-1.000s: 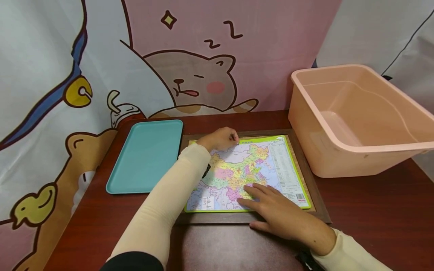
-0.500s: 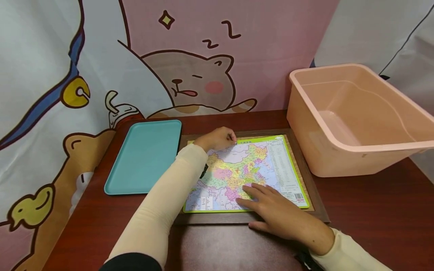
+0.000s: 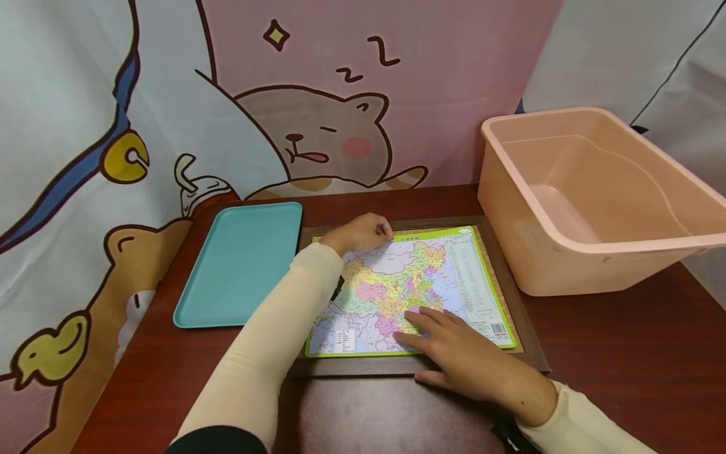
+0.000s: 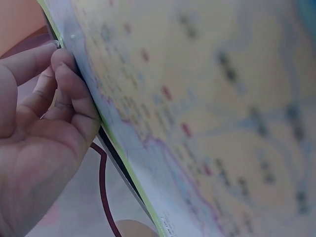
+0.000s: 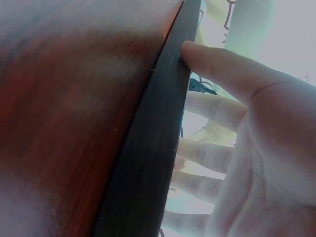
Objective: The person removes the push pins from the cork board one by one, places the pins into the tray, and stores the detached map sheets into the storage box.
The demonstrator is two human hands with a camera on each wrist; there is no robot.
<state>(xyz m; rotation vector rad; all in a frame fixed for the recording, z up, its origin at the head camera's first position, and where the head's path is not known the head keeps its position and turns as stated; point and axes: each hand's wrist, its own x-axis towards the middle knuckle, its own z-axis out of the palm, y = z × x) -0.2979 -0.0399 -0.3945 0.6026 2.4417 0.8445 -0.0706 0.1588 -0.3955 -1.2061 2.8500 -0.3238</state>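
Note:
A colourful map sheet (image 3: 371, 290) with a lime-green border lies on a cork board in a brown wooden frame (image 3: 532, 359). My left hand (image 3: 358, 233) is at the map's far edge, left of its middle. Between thumb and forefinger it pinches a small pale pin (image 4: 58, 44), seen in the left wrist view, right at the green border. My right hand (image 3: 462, 353) rests on the map's near part with fingers spread. Its thumb (image 5: 197, 55) touches the frame's near side in the right wrist view.
Left of the board lies a flat teal tray (image 3: 241, 265). A large peach tub (image 3: 530, 252) stands at the right, close to the board's far right corner. The dark red table (image 3: 612, 359) meets a cartoon-printed cloth (image 3: 442, 94) at the back.
The head view shifts slightly. My left fingers stay at the map's far edge; the tip of the pin seen beside them earlier is now less visible. My right hand stays in place.

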